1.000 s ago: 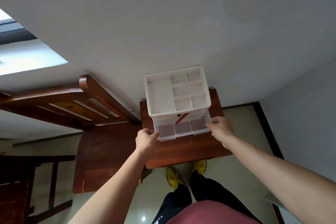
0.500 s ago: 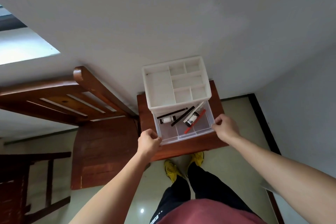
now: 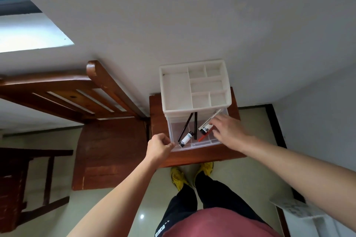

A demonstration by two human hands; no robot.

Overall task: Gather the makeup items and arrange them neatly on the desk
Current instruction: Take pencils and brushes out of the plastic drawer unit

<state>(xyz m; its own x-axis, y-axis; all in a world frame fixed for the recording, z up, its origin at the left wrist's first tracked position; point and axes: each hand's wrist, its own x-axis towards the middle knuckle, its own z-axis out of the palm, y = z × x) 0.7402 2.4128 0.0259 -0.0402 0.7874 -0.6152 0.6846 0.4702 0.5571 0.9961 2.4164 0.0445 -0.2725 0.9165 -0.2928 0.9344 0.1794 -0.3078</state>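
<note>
Drawer [image 3: 204, 143] of white organizer [image 3: 194, 86] pulled out toward the desk's [image 3: 202, 157] front edge, makeup items [image 3: 186, 138] all inside. Left hand [image 3: 159, 147] pinches its front-left corner; right hand [image 3: 229, 131] reaches in, fingers spread, holding nothing. Gathering apparently just starting; arranging not yet begun.
</note>
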